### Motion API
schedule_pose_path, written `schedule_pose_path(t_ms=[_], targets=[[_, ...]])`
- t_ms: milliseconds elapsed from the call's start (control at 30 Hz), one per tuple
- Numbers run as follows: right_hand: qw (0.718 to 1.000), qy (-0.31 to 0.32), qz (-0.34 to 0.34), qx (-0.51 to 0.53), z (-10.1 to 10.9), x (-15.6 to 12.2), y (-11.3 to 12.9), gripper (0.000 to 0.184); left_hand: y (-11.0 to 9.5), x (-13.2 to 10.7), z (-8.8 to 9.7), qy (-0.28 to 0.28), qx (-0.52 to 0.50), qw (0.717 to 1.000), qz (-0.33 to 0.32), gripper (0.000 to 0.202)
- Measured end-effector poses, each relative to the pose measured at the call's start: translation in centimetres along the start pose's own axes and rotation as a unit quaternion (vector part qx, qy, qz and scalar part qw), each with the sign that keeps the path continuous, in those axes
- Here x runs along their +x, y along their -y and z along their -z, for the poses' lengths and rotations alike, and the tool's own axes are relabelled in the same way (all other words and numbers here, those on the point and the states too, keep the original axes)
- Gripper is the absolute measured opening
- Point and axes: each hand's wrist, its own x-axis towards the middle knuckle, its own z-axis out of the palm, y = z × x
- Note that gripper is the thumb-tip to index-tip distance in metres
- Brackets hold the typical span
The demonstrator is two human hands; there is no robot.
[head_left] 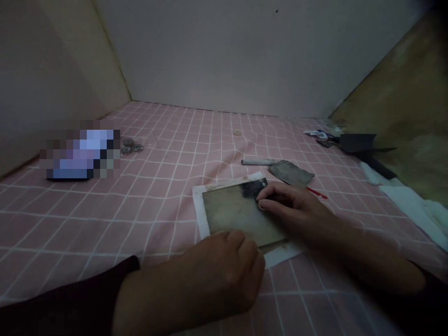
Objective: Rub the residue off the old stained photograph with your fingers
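Stained brown rectangular plate point(241, 214) on white paper sheet point(200, 205), mid pink checked cloth point(105, 219). Right hand point(294, 205) released, fingers flat on plate's far-right corner. Left hand point(224, 270) clenched at plate's near edge; both equally near.

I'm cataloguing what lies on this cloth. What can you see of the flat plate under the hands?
The plate is a thin, flat rectangle, dull grey-tan and stained, with a dark smudge at its far right corner; its material is unclear. It lies slightly askew on white paper on the pink checked cloth. The right hand rests fingers on its right side; the curled left hand covers its near edge.
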Motion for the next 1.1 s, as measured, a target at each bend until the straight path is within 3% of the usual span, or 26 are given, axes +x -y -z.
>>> schedule_pose_path(t_ms=[433,567,633,767,900,967,1100], targets=[[1.000,0.000,0.001,0.027,0.1,0.0,0.1,0.013,-0.5,-0.4,-1.0,0.002,0.023,1.000,-0.008,0.009],[1.000,-0.001,-0.004,0.022,-0.1,0.0,0.1,0.012,-1.4,-0.5,-0.4,0.040,0.036,0.999,0.001,0.008],[1.000,-0.008,-0.012,0.027,0.0,0.0,-0.1,0.013,-1.9,-0.6,-0.1,0.054,0.054,0.997,-0.006,0.017],[0.995,-0.095,0.042,0.014,0.7,-0.3,-0.4,0.009,-2.7,-0.5,-0.2,-0.008,0.081,0.996,0.039,0.031],[0.964,-0.223,0.114,-0.093,1.6,-1.1,0.8,0.004,-3.1,-0.6,-0.8,-0.027,0.086,0.994,0.057,0.035],[0.965,-0.186,0.127,-0.136,1.3,-1.5,1.6,0.004,-3.2,-0.6,-0.8,-0.021,0.086,0.995,0.054,0.034],[0.964,0.016,0.179,-0.197,-0.6,-1.3,2.2,0.009,-3.3,-0.7,-0.7,-0.007,0.085,0.996,0.037,0.033]])
